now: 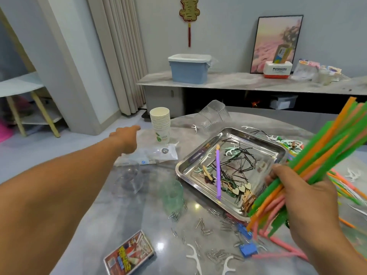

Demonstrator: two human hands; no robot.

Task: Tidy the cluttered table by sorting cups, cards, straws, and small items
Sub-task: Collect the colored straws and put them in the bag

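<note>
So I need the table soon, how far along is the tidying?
Partly done. Paper cups are stacked, and hairpins and small bits sit in the metal tray. The right hand grips a straw bundle; the left hand reaches out empty. Paper clips, floss picks and the card box remain.

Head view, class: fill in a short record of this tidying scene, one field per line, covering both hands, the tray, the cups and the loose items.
Left hand: open, reaching toward the paper cups, not touching them
Right hand: grips a straw bundle
Tray: holds hairpins, floss picks, wooden hearts, one purple straw
Paper cups: one upright stack at the table's far edge
Loose items: paper clips, blue clips, floss picks
Card box: near edge, lying flat
</note>
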